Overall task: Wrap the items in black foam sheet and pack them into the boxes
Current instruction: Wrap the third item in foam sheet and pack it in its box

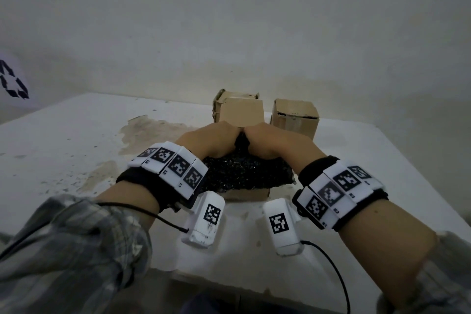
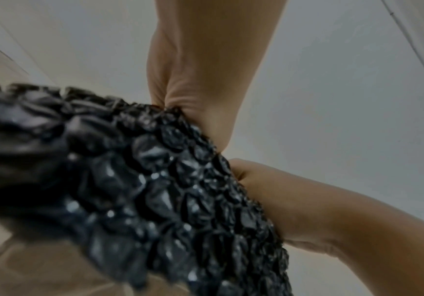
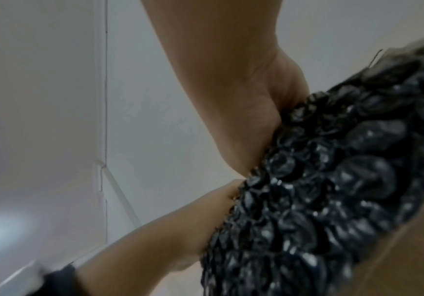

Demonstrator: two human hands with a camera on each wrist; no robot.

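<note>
Both hands, left hand (image 1: 209,139) and right hand (image 1: 274,141), press black foam sheet (image 1: 244,173) into a box (image 1: 248,194); grip unclear.

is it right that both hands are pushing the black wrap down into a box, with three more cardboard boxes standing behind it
Not quite: the head view shows two boxes behind, not three. The rest holds: left hand and right hand press the black wrap into the near box.

Both hands (image 1: 239,143) on black foam sheet (image 1: 244,173), cardboard boxes (image 1: 294,120) behind
</note>
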